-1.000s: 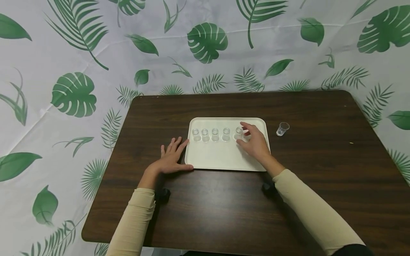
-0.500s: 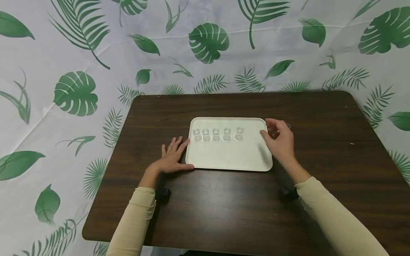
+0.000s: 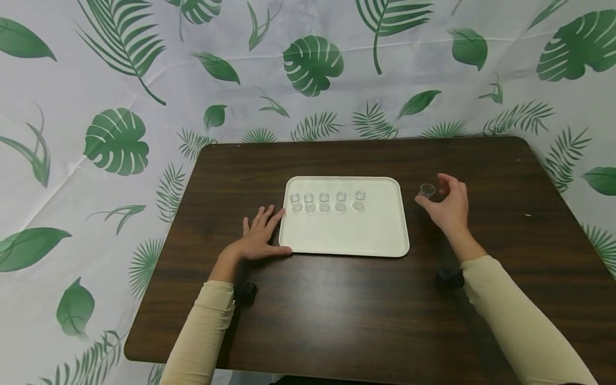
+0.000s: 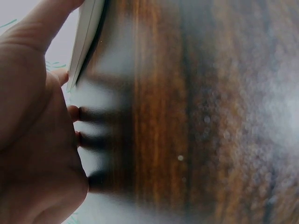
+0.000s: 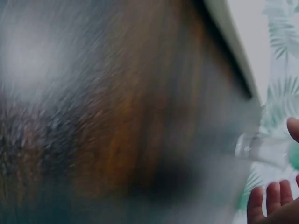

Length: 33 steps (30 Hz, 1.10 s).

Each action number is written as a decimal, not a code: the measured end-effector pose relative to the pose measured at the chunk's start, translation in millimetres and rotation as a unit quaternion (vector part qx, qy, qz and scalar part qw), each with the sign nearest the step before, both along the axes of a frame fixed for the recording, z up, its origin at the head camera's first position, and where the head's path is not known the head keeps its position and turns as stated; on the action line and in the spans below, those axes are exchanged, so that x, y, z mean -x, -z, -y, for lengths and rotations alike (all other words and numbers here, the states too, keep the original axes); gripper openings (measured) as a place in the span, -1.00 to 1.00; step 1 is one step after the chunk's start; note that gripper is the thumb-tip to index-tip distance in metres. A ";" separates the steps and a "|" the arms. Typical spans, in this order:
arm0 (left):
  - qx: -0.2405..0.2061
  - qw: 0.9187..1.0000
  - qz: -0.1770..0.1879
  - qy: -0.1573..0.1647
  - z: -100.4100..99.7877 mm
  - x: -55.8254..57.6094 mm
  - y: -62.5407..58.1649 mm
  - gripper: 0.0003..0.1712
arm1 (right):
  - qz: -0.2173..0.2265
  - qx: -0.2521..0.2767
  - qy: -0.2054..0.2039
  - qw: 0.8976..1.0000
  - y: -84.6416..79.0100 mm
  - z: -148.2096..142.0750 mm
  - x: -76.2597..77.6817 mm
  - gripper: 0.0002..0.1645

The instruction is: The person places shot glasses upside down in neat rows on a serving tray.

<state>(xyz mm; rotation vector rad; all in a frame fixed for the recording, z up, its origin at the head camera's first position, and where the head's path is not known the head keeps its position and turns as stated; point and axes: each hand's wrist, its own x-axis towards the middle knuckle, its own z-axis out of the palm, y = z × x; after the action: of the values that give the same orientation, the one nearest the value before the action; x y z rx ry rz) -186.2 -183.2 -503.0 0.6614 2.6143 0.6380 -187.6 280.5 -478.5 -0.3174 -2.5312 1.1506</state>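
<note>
A small clear shot glass (image 3: 426,190) stands on the table to the right of the tray, upright with its rim up. Around it my right hand (image 3: 447,206) is spread, thumb close by the near side and fingertips apart from it at the right. The right wrist view has the same glass (image 5: 264,149) between thumb and fingers, with a gap below it. My left hand (image 3: 255,240) lies spread at the front left corner of the white tray (image 3: 344,235), thumb along its near edge. A row of several clear glasses (image 3: 324,203) stands across the tray's middle.
The dark wood table (image 3: 337,310) carries everything. A white cloth backdrop (image 3: 260,80) with green leaf prints hangs behind the table and along its left and right sides.
My right hand has let go of the rightmost glass in the row and moved right, off the tray, to the lone glass. My left hand has stayed in place.
</note>
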 end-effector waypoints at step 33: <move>-0.006 1.000 -0.001 0.002 0.0 -1.2 -0.4 0.25 | 0.102 -0.034 -0.033 0.994 20.9 -14.8 7.6 -0.55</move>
<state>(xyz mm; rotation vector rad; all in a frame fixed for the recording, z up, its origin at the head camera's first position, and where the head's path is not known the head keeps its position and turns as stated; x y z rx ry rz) -185.0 -183.2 -502.6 0.6698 2.6125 0.6532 -195.2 295.3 -499.4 -0.3523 -2.7701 1.1028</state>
